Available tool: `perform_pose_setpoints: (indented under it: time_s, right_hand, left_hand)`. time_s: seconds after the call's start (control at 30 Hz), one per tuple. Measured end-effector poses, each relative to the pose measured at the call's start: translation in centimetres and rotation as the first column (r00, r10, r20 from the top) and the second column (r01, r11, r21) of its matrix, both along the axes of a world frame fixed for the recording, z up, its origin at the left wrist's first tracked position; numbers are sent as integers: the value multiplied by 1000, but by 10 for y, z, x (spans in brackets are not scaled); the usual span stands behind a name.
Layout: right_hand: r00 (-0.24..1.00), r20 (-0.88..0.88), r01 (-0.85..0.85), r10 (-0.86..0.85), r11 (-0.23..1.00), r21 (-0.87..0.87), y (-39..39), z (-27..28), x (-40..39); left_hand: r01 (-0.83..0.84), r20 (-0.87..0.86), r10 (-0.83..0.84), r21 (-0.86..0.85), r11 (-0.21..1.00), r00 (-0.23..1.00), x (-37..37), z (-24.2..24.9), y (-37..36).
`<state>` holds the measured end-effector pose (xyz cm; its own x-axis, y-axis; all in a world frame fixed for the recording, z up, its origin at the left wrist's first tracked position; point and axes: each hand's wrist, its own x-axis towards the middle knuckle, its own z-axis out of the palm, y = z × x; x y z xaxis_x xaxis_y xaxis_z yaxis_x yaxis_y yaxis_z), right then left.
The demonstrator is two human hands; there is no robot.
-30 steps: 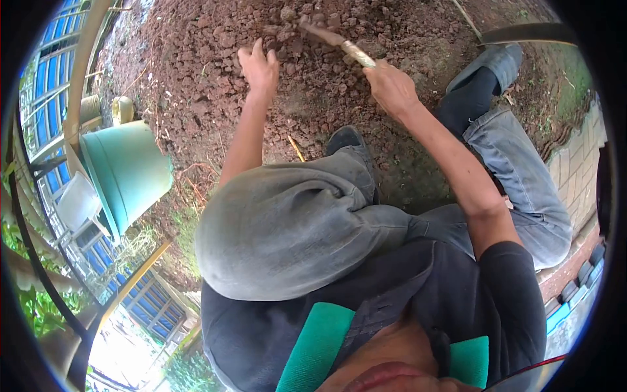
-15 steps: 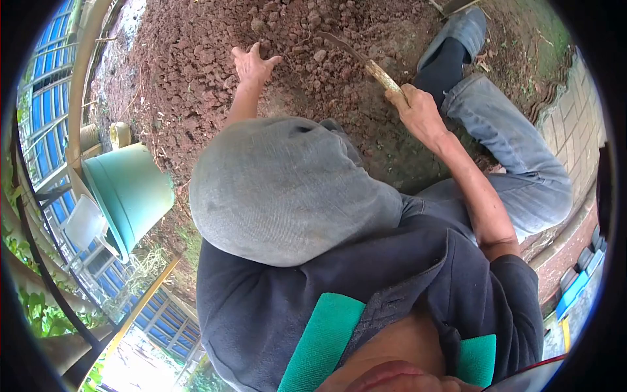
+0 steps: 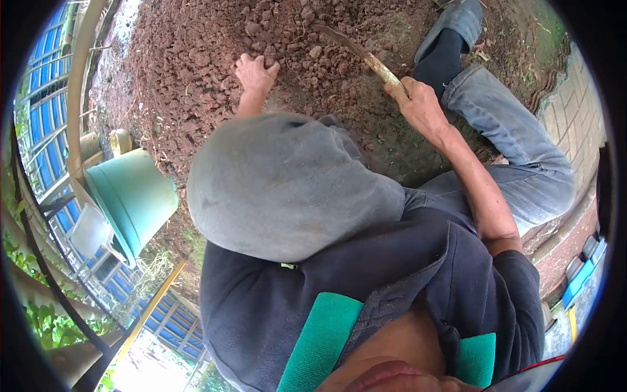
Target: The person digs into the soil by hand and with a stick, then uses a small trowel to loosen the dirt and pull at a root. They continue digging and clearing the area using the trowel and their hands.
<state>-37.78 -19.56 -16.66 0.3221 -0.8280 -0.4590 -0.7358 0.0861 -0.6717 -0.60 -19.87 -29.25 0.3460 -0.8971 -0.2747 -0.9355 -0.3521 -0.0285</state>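
Observation:
My right hand (image 3: 420,108) is wrapped round the pale, worn wooden handle of a sickle (image 3: 384,70). Its thin, dark, slightly curved blade points up and to the left, lying over or just above the loose reddish-brown soil (image 3: 189,62). To the left of the blade, my left hand (image 3: 256,75) reaches down to the clods with its fingers apart and bent. No tool shows in that hand, and its fingertips are partly lost against the soil. A larger clod (image 3: 253,28) lies just beyond it.
A green bucket (image 3: 134,199) lies tipped at the left, with a white container (image 3: 90,230) beside it. My bent knee (image 3: 287,189) fills the middle, and my shoed foot (image 3: 450,49) rests on the ground at upper right. Brick paving (image 3: 575,121) borders the right side.
My left hand's fingers have drawn in from a wider spread and bent toward the soil. The right hand keeps its hold on the sickle, nearly still. The view has shifted slightly.

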Motion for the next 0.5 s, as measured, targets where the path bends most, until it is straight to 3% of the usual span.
perform_pose_setpoints:
  time_s: [0.03,0.13,0.27,0.3,0.4,0.43,0.5]
  right_hand:
    - [1000,15,8,-8,1000,3,-1,-3,1]
    - [1000,14,23,-23,999,28,2,-8,-3]
    - [999,-2,35,-35,998,48,-1,-10,6]
    - [999,0,50,-50,997,51,-2,-10,7]
    - [999,-12,35,-34,997,65,-2,-8,4]
    - [999,-29,18,-16,997,73,-1,-4,1]
    - [998,-59,-13,18,996,90,2,4,-5]
  left_hand:
    - [13,12,-13,-59,998,1000,0,-2,-1]
    - [-271,-131,264,-39,962,955,-10,17,-10]
    - [-170,-5,170,12,985,986,-5,0,-31]
    - [-85,-33,84,-33,996,996,-4,-4,-32]
    - [-87,-110,82,-42,995,991,1,-13,-29]
    - [-143,-223,133,-31,989,966,-7,1,-26]
    - [-69,-412,-27,-216,974,911,-38,33,-5]
